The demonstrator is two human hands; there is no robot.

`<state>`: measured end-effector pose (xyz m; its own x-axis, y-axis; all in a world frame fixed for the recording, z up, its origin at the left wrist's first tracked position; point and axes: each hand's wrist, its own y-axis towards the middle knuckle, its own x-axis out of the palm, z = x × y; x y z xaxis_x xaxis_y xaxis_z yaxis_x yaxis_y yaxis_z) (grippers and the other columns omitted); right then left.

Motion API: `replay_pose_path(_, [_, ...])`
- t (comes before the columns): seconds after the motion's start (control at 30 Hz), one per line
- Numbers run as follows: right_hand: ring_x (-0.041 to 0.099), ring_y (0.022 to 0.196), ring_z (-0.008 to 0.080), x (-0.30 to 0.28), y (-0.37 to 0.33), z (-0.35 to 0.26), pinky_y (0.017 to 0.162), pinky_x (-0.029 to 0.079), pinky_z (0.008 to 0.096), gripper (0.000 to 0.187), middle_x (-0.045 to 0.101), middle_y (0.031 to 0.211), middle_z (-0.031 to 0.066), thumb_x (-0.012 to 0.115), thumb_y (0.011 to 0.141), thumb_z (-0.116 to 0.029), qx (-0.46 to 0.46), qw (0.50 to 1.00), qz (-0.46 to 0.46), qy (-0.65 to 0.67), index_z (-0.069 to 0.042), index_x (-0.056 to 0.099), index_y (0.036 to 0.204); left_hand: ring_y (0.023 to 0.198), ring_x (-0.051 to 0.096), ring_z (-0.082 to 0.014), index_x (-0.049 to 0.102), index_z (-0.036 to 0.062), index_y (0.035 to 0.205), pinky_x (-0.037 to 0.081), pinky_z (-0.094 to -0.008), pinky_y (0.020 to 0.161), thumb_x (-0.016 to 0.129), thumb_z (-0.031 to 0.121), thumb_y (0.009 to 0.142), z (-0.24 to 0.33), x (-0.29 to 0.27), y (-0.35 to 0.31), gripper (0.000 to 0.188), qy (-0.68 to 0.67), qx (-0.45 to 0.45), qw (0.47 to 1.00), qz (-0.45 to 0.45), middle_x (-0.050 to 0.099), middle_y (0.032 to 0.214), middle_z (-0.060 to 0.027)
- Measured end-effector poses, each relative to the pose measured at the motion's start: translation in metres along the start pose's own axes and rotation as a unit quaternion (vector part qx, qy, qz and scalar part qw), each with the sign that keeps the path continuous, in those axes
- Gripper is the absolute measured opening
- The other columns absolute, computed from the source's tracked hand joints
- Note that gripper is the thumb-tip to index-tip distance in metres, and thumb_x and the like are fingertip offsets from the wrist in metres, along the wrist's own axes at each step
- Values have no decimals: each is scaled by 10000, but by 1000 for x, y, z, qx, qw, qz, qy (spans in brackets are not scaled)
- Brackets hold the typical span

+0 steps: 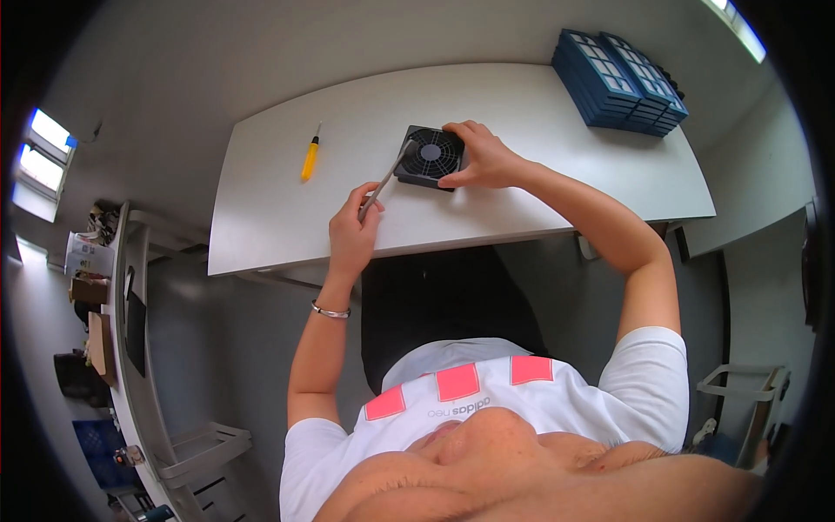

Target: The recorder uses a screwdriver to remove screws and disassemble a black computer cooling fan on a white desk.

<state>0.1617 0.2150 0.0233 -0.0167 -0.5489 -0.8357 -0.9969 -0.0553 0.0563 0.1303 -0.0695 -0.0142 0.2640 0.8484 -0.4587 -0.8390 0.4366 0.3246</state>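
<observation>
On the white table lies a square black cooling fan point(431, 151) with a round wire-like grille over its face. My right hand point(484, 158) grips the fan by its right side, thumb at the near corner and fingers at the far one. A slim grey stick-like tool point(386, 184) is held in my left hand point(355, 223), its fingers closed round the lower end. The tool's dark tip is at the left part of the grille; whether it touches or hovers I cannot tell. Its exact kind is too small to make out.
A screwdriver point(310, 160) with a yellow handle lies left of the fan. Stacked blue boxes point(616, 83) with white-patterned tops stand at the table's far right corner. The white table point(287, 217) has its near edge just before me. A cluttered side bench point(122, 348) runs along the left.
</observation>
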Motion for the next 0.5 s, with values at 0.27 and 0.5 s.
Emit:
replay_pose_path(0.27, [352, 1362, 366, -27, 5, 32, 1140, 338, 458, 1110, 396, 1434, 205, 888, 649, -477, -116, 988, -95, 25, -32, 322, 1494, 764, 607, -156, 606, 71, 1257, 495, -286, 744, 525, 44, 928, -2, -18, -2, 340, 16, -24, 999, -24, 637, 863, -63])
replay_pose_path(0.5, [344, 1371, 370, -20, 19, 38, 1161, 319, 472, 1264, 385, 1451, 187, 935, 553, -522, -174, 976, -127, 43, -62, 273, 1527, 1077, 574, -310, 508, 45, 1372, 478, -407, 930, 559, 75, 916, -10, -37, 18, 460, 251, -28, 966, -61, 546, 1242, -177])
